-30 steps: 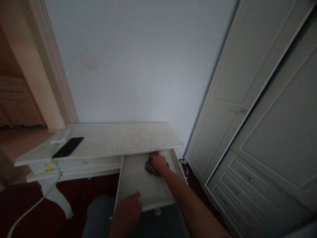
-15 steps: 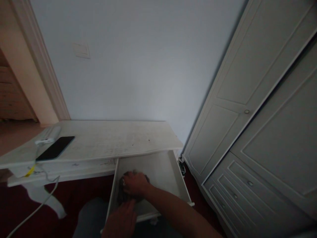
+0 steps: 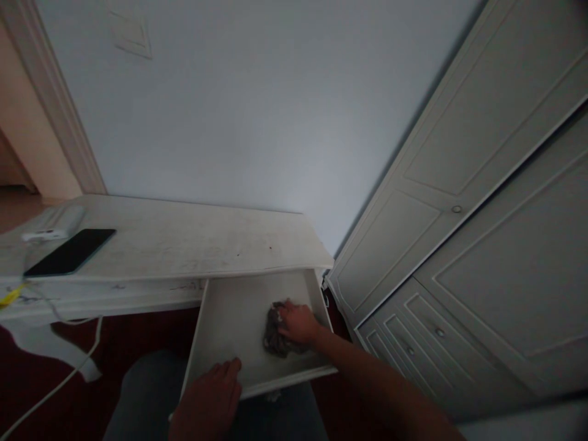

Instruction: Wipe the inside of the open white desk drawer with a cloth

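A white drawer (image 3: 229,312) is pulled out from a white table (image 3: 184,236). Inside it, toward the right side, my right hand (image 3: 301,323) is closed on a crumpled grey-brown cloth (image 3: 275,338) that presses against the drawer's floor. My left hand (image 3: 209,392) lies over the front left corner of the drawer, its fingers curled over the front edge; the thumb side is partly hidden in the dim light.
On the tabletop's left end lie a dark phone (image 3: 71,252) and a white device (image 3: 57,222) with a cable (image 3: 59,392) hanging down. A white wardrobe (image 3: 395,245) stands close on the right. Below is dark red carpet (image 3: 142,334).
My right hand has carried the cloth from the drawer's left side to its right side. My left hand stays at the front left corner. The view has tilted and shifted.
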Demonstrator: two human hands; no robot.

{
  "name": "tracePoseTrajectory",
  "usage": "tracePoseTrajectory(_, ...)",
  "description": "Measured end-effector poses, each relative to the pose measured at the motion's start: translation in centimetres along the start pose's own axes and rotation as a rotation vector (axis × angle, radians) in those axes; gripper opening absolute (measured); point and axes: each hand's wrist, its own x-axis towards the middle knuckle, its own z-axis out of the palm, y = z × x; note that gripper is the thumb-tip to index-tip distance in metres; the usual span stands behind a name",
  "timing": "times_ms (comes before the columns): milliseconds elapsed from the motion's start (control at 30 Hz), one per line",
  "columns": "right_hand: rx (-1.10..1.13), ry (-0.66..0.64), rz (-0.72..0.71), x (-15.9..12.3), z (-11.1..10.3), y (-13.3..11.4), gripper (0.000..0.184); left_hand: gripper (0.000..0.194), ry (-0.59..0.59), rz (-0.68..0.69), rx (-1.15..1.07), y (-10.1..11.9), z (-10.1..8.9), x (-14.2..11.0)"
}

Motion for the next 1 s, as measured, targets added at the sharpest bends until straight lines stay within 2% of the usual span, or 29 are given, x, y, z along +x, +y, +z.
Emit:
tracePoseTrajectory(67,0.006,0.033,0.123,0.5,-0.7,1.0,0.05,0.057,-0.025,0.027,-0.012,-0.2,0.3,0.2)
tracePoseTrajectory(167,0.008,0.079,0.23,2.2,-1.4,1.1,0.05,0.063,-0.063,0.05,-0.028,-0.3,0.6,0.3)
tracePoseTrajectory(267,0.014,0.109,0.272,4.4,-1.8,0.1,0.049,0.073,-0.075,0.056,-0.041,-0.5,0.9,0.5)
tracePoseTrajectory(367,0.023,0.122,0.275,6.7,-2.1,-1.6,0.049,0.074,-0.083,0.062,-0.042,-0.6,1.1,0.6)
tracePoseTrajectory(533,0.045,0.141,0.224,10.1,-2.6,-5.1,0.049,0.071,-0.123,0.064,-0.021,-0.6,0.8,0.6)
tracePoseTrajectory(733,0.063,0.157,0.069,12.7,-3.0,-9.8,0.048,0.074,-0.138,0.053,-0.015,-0.4,0.4,0.9)
tracePoseTrajectory(900,0.091,0.161,-0.092,12.5,-2.4,-13.3,0.046,0.073,-0.082,0.02,-0.046,-0.3,0.4,0.8)
tracePoseTrajectory(1000,0.13,0.163,-0.134,11.4,-1.9,-14.5,0.048,0.072,-0.023,0.013,-0.048,-0.1,0.1,0.6)
